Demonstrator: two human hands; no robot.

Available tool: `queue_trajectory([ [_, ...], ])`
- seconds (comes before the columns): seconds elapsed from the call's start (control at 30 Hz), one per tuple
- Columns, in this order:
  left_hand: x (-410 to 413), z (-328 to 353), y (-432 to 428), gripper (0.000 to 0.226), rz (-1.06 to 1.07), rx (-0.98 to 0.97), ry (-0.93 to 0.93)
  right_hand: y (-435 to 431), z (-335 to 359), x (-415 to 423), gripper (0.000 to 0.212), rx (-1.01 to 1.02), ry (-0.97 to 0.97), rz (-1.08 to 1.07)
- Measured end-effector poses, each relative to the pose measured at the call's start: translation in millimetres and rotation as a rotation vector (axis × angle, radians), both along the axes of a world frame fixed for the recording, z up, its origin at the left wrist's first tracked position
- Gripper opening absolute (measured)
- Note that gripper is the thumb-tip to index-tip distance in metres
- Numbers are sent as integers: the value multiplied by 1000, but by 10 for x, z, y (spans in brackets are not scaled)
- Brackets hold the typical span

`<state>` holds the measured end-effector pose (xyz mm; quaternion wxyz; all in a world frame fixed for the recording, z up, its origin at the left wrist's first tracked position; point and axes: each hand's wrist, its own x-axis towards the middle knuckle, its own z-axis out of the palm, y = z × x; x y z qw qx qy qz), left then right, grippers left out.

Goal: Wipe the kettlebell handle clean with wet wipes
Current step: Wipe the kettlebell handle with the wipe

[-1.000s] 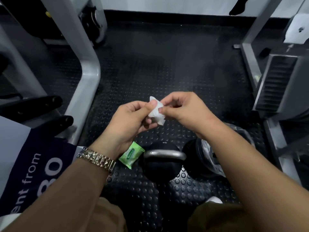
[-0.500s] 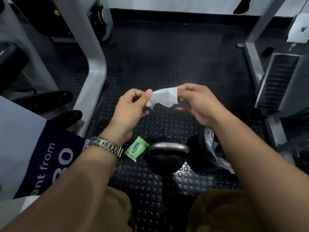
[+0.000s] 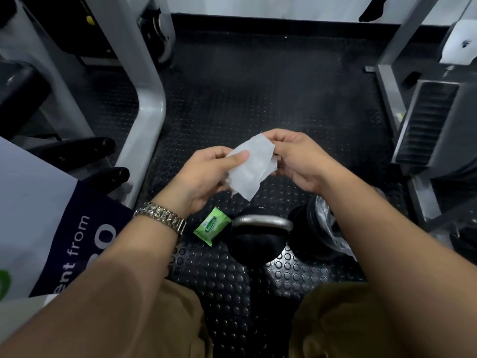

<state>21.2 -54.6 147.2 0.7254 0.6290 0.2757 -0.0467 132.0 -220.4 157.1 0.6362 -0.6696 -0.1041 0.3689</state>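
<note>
Left grip (image 3: 204,177) and right grip (image 3: 302,161) each pinch an edge of the wet wipe (image 3: 251,166), holding it flat, probably to wrap the kettlebell handle (image 3: 262,221) at six o'clock.

Wipe (image 3: 251,167) held between both hands at frame centre, kettlebell (image 3: 259,235) on floor below it, wipes packet (image 3: 212,226) just left, bin (image 3: 318,232) right.

The black studded rubber floor (image 3: 245,86) carries a green wipes pack (image 3: 211,226) just left of the black kettlebell (image 3: 255,244), with a grey machine frame (image 3: 149,112) standing far left.
</note>
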Motion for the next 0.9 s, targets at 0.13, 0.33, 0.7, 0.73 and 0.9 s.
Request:
queue_trajectory([
  [0.13,5,-272,130,20,81,354,103,-10,-361,59,18,-436,-162,35],
  [0.33,-177,-996,41,22,-3,785,396,-73,-1345,-428,77,-1078,-402,492],
  [0.7,-211,-1911,-368,41,-124,485,623,-26,-1979,-686,85,-1169,-496,657],
  [0.73,-164,-1923,-375,48,-94,399,626,-18,-2006,-659,83,-1173,-491,659],
  [0.9,22,-2027,-391,70,13,99,694,85,-2100,-591,100,-1291,-432,736],
])
